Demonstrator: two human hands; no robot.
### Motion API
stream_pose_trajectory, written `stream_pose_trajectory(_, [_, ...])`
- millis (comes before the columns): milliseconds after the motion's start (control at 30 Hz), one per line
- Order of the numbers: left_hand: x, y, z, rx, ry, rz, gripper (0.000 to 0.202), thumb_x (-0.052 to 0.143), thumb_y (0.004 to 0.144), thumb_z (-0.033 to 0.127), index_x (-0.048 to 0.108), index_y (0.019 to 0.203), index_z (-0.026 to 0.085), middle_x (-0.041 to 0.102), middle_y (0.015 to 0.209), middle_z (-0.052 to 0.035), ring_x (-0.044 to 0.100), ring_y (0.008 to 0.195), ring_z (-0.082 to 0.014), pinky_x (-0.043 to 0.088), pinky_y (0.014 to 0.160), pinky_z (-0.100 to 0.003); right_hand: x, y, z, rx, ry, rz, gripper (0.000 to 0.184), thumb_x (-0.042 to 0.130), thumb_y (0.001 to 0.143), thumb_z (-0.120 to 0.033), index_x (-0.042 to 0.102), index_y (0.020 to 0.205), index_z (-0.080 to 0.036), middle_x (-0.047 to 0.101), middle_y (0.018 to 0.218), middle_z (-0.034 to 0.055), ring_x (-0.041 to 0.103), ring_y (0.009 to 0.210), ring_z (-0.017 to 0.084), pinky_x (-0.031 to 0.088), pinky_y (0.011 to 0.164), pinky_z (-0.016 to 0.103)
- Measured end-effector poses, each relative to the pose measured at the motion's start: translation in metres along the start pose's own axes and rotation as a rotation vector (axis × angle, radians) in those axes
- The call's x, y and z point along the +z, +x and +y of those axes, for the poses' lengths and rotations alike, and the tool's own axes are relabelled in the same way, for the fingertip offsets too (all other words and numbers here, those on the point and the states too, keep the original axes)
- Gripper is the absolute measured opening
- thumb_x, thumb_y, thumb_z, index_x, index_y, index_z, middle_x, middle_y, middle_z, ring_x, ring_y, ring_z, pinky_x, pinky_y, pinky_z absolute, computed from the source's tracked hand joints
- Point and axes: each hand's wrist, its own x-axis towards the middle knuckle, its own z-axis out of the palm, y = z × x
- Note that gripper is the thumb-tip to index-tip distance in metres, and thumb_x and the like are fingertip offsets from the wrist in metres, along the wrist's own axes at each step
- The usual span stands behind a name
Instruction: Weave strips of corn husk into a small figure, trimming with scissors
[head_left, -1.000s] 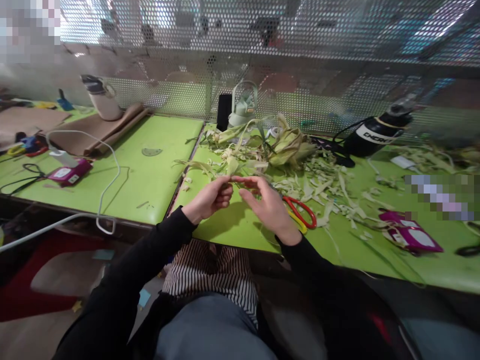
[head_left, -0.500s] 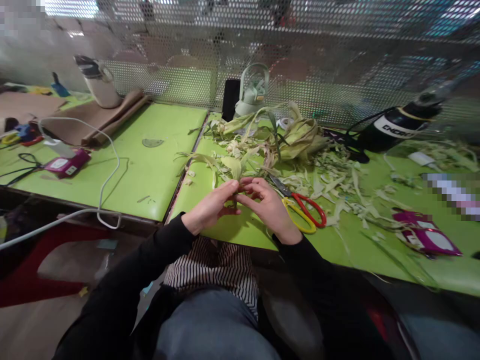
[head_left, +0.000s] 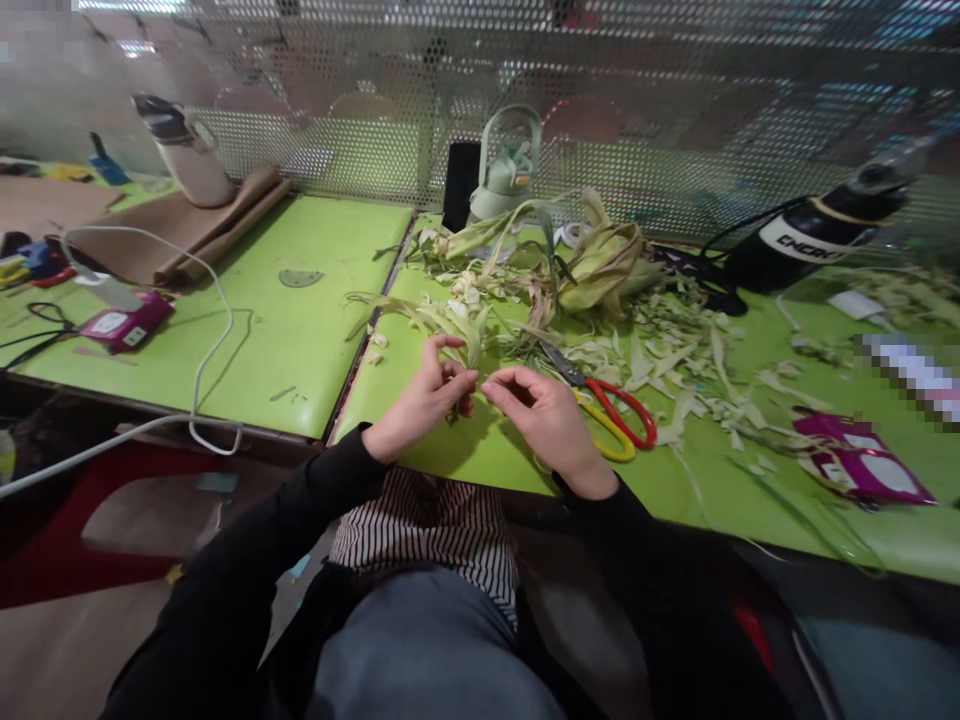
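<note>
Left hand (head_left: 421, 405), mid-frame: narrow, thumb and fingers closed around the base of a pale husk strip (head_left: 474, 340), which stands up behind the fingertips; the exact contact is partly hidden. Right hand (head_left: 555, 425), just beside it on the right: pinched narrow, thumb to forefinger, a slim gap from the left fingertips. Can't tell whether anything thin sits in that pinch.

Both hands are above the near part of the right-hand green table (head_left: 431, 458); its front edge runs below the wrists, with a strip of green showing between. Leftward, a dark seam (head_left: 354, 374) slants down to that edge. Past it, the left-hand green table (head_left: 281, 335) gives a broad green stretch as far as the white cable (head_left: 216, 365).

Right side is tighter: scissors (head_left: 576, 379) lie close by the right hand, handles towards the lower right, husk scraps (head_left: 649, 360) spread beyond. Ahead, upper centre, a large husk bundle (head_left: 611, 270) and a mint bottle (head_left: 504, 190) stand before the perforated screen (head_left: 352, 120).
</note>
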Motion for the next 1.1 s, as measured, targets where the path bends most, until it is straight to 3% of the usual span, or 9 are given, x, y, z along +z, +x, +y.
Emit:
stream_pose_trajectory(67, [0.000, -0.002, 0.000, 0.061, -0.016, -0.027, 0.029, 0.054, 0.093, 0.020, 0.038, 0.118, 0.019, 0.050, 0.069, 0.0081, 0.055, 0.054, -0.0066, 0.042, 0.054, -0.020, -0.001, 0.000, 0.001, 0.067, 0.077, 0.005, 0.021, 0.062, 0.086, -0.038, 0.064, 0.080, -0.018, 0.056, 0.065, -0.0021, 0.045, 0.057, 0.011, 0.036, 0.056, 0.027])
stream_pose_trajectory(133, [-0.001, -0.004, 0.001, 0.096, 0.030, -0.086, 0.020, 0.053, 0.094, 0.022, 0.047, 0.113, 0.018, 0.051, 0.072, 0.0063, 0.056, 0.055, -0.0055, 0.044, 0.055, -0.020, -0.001, 0.001, 0.001, 0.099, 0.142, 0.029, 0.021, 0.062, 0.086, -0.039, 0.063, 0.081, -0.019, 0.053, 0.064, -0.0034, 0.042, 0.056, 0.010, 0.035, 0.055, 0.026])
stream_pose_trajectory(367, [-0.008, -0.002, 0.000, 0.073, 0.234, -0.110, 0.012, 0.057, 0.091, 0.026, 0.060, 0.093, 0.014, 0.059, 0.073, 0.0017, 0.057, 0.061, -0.0070, 0.042, 0.057, -0.020, 0.001, -0.001, -0.003, 0.039, 0.148, 0.003, 0.020, 0.063, 0.087, -0.038, 0.064, 0.081, -0.019, 0.056, 0.069, -0.0019, 0.047, 0.062, 0.011, 0.037, 0.058, 0.026])
stream_pose_trajectory(533, [-0.009, 0.002, -0.001, 0.030, 0.173, -0.093, 0.012, 0.056, 0.091, 0.025, 0.061, 0.092, 0.014, 0.061, 0.070, 0.0010, 0.053, 0.061, -0.0070, 0.041, 0.060, -0.021, -0.004, -0.002, 0.001, -0.004, 0.063, 0.055, 0.024, 0.059, 0.091, -0.042, 0.066, 0.081, -0.020, 0.060, 0.071, -0.0003, 0.052, 0.064, 0.013, 0.041, 0.060, 0.027])
stream_pose_trajectory(633, [-0.009, 0.003, -0.003, -0.002, 0.130, -0.108, 0.012, 0.056, 0.091, 0.025, 0.060, 0.090, 0.014, 0.059, 0.069, 0.0018, 0.050, 0.059, -0.0067, 0.040, 0.059, -0.021, -0.008, -0.002, 0.004, -0.030, 0.018, 0.092, 0.023, 0.057, 0.093, -0.041, 0.068, 0.089, -0.021, 0.067, 0.084, 0.0023, 0.057, 0.072, 0.014, 0.045, 0.066, 0.028])
stream_pose_trajectory(733, [-0.008, 0.004, -0.006, 0.004, 0.088, -0.130, 0.013, 0.056, 0.092, 0.028, 0.059, 0.089, 0.015, 0.057, 0.069, 0.0026, 0.046, 0.059, -0.0064, 0.037, 0.058, -0.021, -0.009, -0.001, 0.008, -0.064, -0.022, 0.041, 0.018, 0.063, 0.089, -0.037, 0.069, 0.097, -0.022, 0.070, 0.092, 0.0028, 0.062, 0.078, 0.016, 0.048, 0.071, 0.029])
stream_pose_trajectory(900, [-0.007, 0.005, -0.008, 0.041, -0.006, -0.103, 0.015, 0.059, 0.090, 0.029, 0.059, 0.088, 0.014, 0.057, 0.074, 0.0019, 0.051, 0.067, -0.0078, 0.041, 0.067, -0.022, -0.001, -0.001, 0.015, -0.015, 0.002, -0.016, 0.028, 0.065, 0.087, -0.038, 0.066, 0.109, -0.021, 0.070, 0.082, 0.0018, 0.063, 0.074, 0.017, 0.048, 0.066, 0.030])
stream_pose_trajectory(1100, [-0.009, 0.005, -0.008, 0.091, 0.046, -0.047, 0.017, 0.060, 0.090, 0.030, 0.063, 0.096, 0.015, 0.062, 0.081, -0.0008, 0.056, 0.073, -0.0102, 0.045, 0.072, -0.024, 0.002, -0.001, 0.014, -0.068, 0.001, 0.013, 0.014, 0.064, 0.087, -0.033, 0.065, 0.080, -0.022, 0.063, 0.079, 0.0009, 0.058, 0.074, 0.015, 0.046, 0.069, 0.029])
